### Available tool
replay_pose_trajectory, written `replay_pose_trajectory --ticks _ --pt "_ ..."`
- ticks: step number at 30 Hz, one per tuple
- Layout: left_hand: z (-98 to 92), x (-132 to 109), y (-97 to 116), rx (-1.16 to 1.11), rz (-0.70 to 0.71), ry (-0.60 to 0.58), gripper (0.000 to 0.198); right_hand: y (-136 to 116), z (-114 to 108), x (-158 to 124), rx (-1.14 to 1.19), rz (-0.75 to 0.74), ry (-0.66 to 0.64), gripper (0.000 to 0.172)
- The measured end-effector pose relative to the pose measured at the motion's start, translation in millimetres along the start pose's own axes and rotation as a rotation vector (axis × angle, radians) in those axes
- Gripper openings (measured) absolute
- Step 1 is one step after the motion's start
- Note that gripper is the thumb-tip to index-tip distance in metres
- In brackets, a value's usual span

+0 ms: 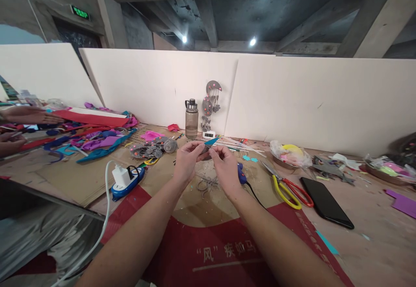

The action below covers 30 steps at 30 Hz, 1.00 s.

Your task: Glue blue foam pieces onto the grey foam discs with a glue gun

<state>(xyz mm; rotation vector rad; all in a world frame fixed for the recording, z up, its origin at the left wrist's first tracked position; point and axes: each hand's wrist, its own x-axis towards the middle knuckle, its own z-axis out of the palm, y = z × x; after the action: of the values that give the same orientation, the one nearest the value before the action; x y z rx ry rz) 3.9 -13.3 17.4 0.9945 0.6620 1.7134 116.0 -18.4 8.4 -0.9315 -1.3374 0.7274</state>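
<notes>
Both hands meet above the brown cardboard on the table. My left hand (186, 159) pinches a small dark grey piece of felt-like sheet with a pointed blue piece (212, 141) rising from its far side. My right hand (226, 166) also closes its fingertips on the near edge of this piece. Whether the grey and blue parts are joined cannot be made out. Below the fingers lies a tangle of grey cord (208, 184). A dark blue tool with a black cable, possibly a glue gun (241, 174), lies just beyond my right wrist.
Yellow-handled scissors (286, 194), red-handled scissors (302, 191) and a black phone (326, 201) lie at right. A blue power strip (127, 184) with a white cable sits left. A water bottle (191, 120) stands behind. Another person's hands (27, 116) are at far left.
</notes>
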Motion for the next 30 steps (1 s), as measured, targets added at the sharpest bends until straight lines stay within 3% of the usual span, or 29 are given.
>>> replay_pose_trajectory --ticks 11,21,30 --pt "-0.3 -0.3 -1.6 -0.022 -0.032 -0.009 0.026 -4.3 -6.7 3.0 -0.125 -0.132 0.094 0.012" --pt "0.9 -2.7 3.0 -0.012 -0.094 -0.044 0.027 -4.0 -10.6 7.3 -0.102 -0.091 0.035 0.017" --pt "1.4 -2.5 3.5 0.003 -0.135 -0.056 0.03 -6.3 -13.4 8.1 0.039 0.046 -0.022 0.02"
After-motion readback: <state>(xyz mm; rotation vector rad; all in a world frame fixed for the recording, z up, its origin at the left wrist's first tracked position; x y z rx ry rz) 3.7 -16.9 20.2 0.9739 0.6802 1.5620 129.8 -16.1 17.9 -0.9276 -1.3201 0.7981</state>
